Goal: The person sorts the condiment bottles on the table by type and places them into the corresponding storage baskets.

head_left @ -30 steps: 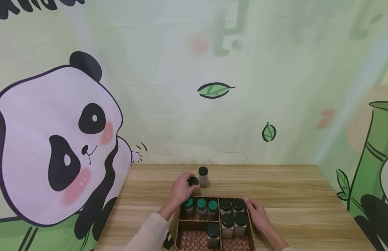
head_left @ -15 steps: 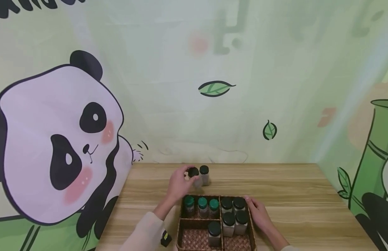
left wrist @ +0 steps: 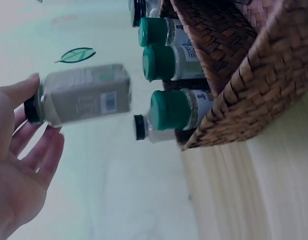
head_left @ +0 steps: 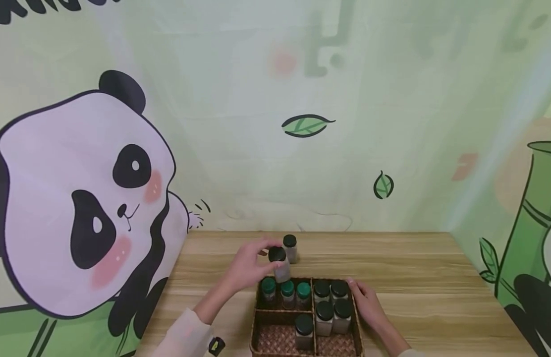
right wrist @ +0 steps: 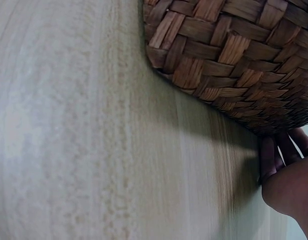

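My left hand grips a square spice jar by its black lid, thumb on one side and fingers on the other. The jar is off the table, tilted, just beyond the back rim of a woven basket. Grey-brown contents and a barcode label show through the wrist view. Three green-capped spice jars stand in the basket's back left compartment. My right hand rests its fingers against the basket's back right corner; the right wrist view shows them against the woven wall.
Several black-lidded jars stand in the right compartment, and one in the front left one. Another black-lidded jar stands on the wooden table behind the basket. A small black object lies at the left sleeve.
My left hand first carried the jar back beside the standing one, then brought it forward to the basket's back rim. The right hand stays at the corner.
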The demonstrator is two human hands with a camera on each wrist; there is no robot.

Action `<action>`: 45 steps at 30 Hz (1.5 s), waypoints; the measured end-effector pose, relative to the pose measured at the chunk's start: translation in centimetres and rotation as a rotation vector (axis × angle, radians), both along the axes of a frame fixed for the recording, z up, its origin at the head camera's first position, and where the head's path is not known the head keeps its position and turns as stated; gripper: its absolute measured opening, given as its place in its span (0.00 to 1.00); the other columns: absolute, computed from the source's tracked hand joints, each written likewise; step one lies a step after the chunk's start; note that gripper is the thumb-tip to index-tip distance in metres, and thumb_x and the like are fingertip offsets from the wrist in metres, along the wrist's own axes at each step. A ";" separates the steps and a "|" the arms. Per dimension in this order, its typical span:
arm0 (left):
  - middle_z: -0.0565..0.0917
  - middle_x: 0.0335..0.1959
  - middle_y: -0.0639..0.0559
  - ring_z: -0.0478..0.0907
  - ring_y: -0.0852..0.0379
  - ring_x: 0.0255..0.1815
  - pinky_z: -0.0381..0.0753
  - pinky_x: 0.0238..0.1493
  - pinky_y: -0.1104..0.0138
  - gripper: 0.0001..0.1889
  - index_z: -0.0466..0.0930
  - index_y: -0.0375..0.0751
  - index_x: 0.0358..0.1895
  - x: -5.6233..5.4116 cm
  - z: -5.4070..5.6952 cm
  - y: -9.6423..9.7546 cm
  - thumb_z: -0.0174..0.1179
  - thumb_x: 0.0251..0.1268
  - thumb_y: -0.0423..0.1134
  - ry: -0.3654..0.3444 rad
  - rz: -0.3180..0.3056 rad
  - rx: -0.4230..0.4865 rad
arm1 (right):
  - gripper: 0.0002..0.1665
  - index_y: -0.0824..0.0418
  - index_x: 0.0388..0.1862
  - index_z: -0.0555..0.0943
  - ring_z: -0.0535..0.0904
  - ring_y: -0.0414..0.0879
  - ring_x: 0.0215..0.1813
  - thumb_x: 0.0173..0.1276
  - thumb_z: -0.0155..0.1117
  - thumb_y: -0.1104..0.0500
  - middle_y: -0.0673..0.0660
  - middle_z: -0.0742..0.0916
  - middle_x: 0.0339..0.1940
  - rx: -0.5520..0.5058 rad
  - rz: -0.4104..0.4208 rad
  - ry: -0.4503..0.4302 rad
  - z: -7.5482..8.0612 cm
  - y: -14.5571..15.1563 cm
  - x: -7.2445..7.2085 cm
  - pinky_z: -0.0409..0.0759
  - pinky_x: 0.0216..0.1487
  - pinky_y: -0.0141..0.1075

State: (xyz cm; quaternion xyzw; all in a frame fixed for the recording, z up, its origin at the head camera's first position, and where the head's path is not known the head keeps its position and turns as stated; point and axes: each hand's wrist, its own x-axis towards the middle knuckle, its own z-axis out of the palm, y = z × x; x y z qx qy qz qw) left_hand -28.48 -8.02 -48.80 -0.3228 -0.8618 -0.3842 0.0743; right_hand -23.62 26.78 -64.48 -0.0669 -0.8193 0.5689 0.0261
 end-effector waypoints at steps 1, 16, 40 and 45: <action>0.87 0.60 0.54 0.83 0.56 0.59 0.87 0.55 0.54 0.21 0.85 0.49 0.62 0.3 0.2 -0.1 0.74 0.70 0.47 0.004 -0.020 -0.027 | 0.31 0.66 0.61 0.85 0.79 0.59 0.69 0.88 0.48 0.42 0.63 0.88 0.60 -0.001 -0.002 0.001 0.0 0.0 0.0 0.74 0.72 0.56; 0.86 0.57 0.63 0.83 0.61 0.57 0.86 0.58 0.60 0.21 0.85 0.54 0.62 3.7 1.3 -2.1 0.72 0.70 0.53 -0.086 -0.147 -0.122 | 0.33 0.66 0.61 0.85 0.79 0.60 0.69 0.88 0.48 0.40 0.63 0.87 0.61 -0.003 -0.013 0.013 0.2 -0.2 0.2 0.73 0.73 0.56; 0.86 0.56 0.62 0.83 0.61 0.57 0.86 0.58 0.57 0.21 0.84 0.51 0.62 2.6 0.7 -1.3 0.74 0.69 0.46 -0.093 -0.085 0.026 | 0.30 0.65 0.57 0.86 0.80 0.58 0.66 0.89 0.47 0.43 0.62 0.88 0.58 0.004 -0.022 0.008 0.4 -0.3 0.1 0.75 0.70 0.54; 0.86 0.58 0.60 0.83 0.60 0.59 0.85 0.59 0.58 0.21 0.84 0.50 0.62 2.2 0.6 -0.9 0.74 0.69 0.46 -0.104 -0.067 0.038 | 0.29 0.65 0.56 0.87 0.81 0.56 0.64 0.89 0.48 0.44 0.61 0.89 0.56 0.014 -0.034 0.022 0.1 -0.2 0.0 0.77 0.67 0.52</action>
